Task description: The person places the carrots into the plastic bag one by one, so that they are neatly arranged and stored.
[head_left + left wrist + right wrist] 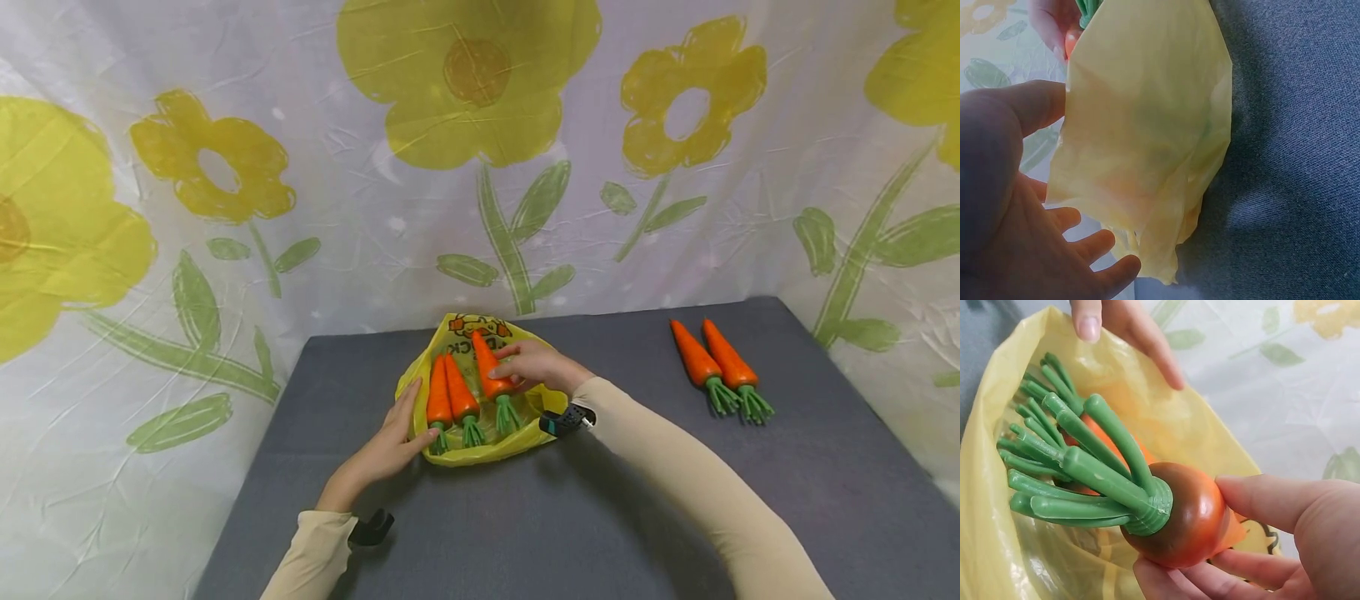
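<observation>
A yellow plastic bag (487, 455) lies on its side with its mouth spread towards me. My right hand (538, 367) grips a toy carrot (486, 367) by its thick end, thumb on one side and fingers on the other. In the right wrist view, this carrot's green stems (1107, 481) point into the bag mouth. Two more toy carrots (438, 392) rest side by side inside the bag. My left hand (390, 440) holds the bag's left rim, thumb inside and fingers outside. The left wrist view shows the bag's outer wall (1147, 112), hiding the thumb tip.
Two toy carrots (693, 354) lie together at the right of the grey table (480, 525). A white curtain with yellow flowers (360, 250) hangs behind the table and at both sides. A black strap (567, 421) sits on the right wrist.
</observation>
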Available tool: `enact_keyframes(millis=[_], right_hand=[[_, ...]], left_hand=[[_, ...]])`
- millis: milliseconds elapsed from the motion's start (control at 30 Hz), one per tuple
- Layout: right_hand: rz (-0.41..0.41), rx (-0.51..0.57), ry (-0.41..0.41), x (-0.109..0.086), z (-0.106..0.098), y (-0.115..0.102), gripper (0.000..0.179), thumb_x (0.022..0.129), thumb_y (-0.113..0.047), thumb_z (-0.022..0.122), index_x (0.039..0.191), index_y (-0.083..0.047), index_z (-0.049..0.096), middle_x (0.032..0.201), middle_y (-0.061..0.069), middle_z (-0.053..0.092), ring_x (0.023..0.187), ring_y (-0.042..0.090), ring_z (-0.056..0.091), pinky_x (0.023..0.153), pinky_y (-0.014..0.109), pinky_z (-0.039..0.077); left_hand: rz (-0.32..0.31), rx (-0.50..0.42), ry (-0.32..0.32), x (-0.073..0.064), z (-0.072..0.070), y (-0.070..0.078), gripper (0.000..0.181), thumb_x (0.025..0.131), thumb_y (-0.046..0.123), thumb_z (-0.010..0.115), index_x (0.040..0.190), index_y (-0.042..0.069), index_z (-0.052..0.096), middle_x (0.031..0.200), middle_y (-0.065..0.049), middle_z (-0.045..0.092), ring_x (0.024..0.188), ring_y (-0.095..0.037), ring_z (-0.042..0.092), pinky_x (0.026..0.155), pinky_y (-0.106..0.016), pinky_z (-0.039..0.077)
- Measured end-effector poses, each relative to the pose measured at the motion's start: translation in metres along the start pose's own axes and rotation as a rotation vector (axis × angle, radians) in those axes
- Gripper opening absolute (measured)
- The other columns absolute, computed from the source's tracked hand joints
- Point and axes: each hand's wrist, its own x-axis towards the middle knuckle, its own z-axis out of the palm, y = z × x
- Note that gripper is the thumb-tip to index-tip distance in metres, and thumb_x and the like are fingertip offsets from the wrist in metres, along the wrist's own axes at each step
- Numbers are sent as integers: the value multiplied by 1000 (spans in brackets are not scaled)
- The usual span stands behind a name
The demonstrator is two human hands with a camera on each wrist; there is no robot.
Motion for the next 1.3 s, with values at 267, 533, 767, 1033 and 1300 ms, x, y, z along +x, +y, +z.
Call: enact_keyframes(millis=[267,533,767,1033,1300], right_hand=[[1,-15,2,11,3,3,58,93,-22,68,145,-6,48,70,-3,57,63,13,53,92,45,57],[11,-6,-4,19,9,6,61,92,-19,68,147,-4,45,100,9,67,76,17,62,93,47,56],[14,8,-11,22,14,9,61,93,-16,66,147,-1,43,110,13,66,74,15,62,92,48,56],[14,-5,22,28,21,13,59,92,-14,68,145,-2,47,121,19,64,76,16,62,83,43,60],[25,-19,59,33,26,17,61,88,-14,71,144,-2,49,117,16,63,77,16,57,78,40,60]], left_hand=[[15,2,7,0,0,0,90,101,35,55,160,14,-9,167,-17,-6,154,-44,0,118,-69,10],[16,6,10,-1,0,1,90,101,34,56,160,14,-9,168,-16,-7,154,-44,0,119,-69,10],[18,9,19,-1,0,-1,90,101,34,56,160,14,-9,168,-17,-6,154,-44,0,118,-69,12],[4,6,13,-1,1,1,90,101,34,56,160,15,-9,168,-16,-6,154,-43,0,118,-68,11],[2,5,1,-1,0,3,90,101,35,55,160,16,-10,168,-15,-7,154,-43,0,119,-68,10]])
